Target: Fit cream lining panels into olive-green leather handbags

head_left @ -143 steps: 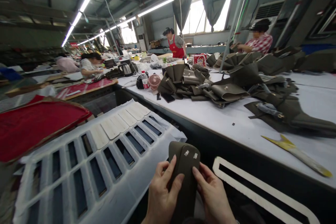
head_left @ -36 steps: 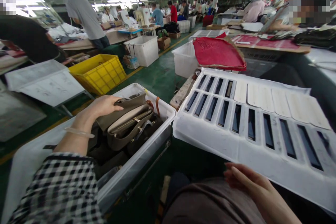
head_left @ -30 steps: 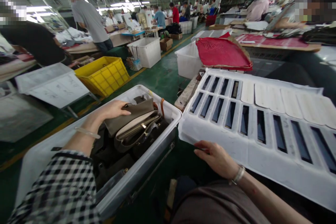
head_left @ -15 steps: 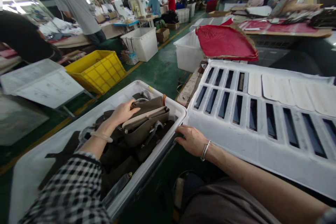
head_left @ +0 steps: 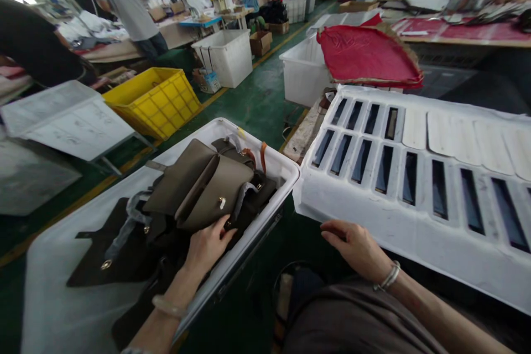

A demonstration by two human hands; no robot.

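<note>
Several dark olive-brown handbags (head_left: pixel 226 185) with gold clasps lie piled in a large white plastic tub (head_left: pixel 62 254). The uppermost bag tilts back on the pile, its flap (head_left: pixel 180 174) raised away from the front. My left hand (head_left: pixel 209 243) is at that bag's lower front edge, fingers bent against the handbags beside a clasp; some fingertips are hidden. Off the near edge of the white table, my right hand (head_left: pixel 352 243) hangs with loosely bent fingers, thumb a little apart, holding nothing. Clear plastic wrap (head_left: pixel 135 210) covers a strap in the tub.
Right of the tub stands a white-covered table (head_left: pixel 323 196) with rows of dark slots and pale panels (head_left: pixel 454 133). Beyond are a yellow crate (head_left: pixel 160 102), white bins (head_left: pixel 228 58) and a red sheet (head_left: pixel 369 58). Several people work at machines and tables behind.
My left hand has moved from the top of the bag down to its near side, and the bag now leans back with its flap lifted. My right hand has left the tub's rim, moving right.
</note>
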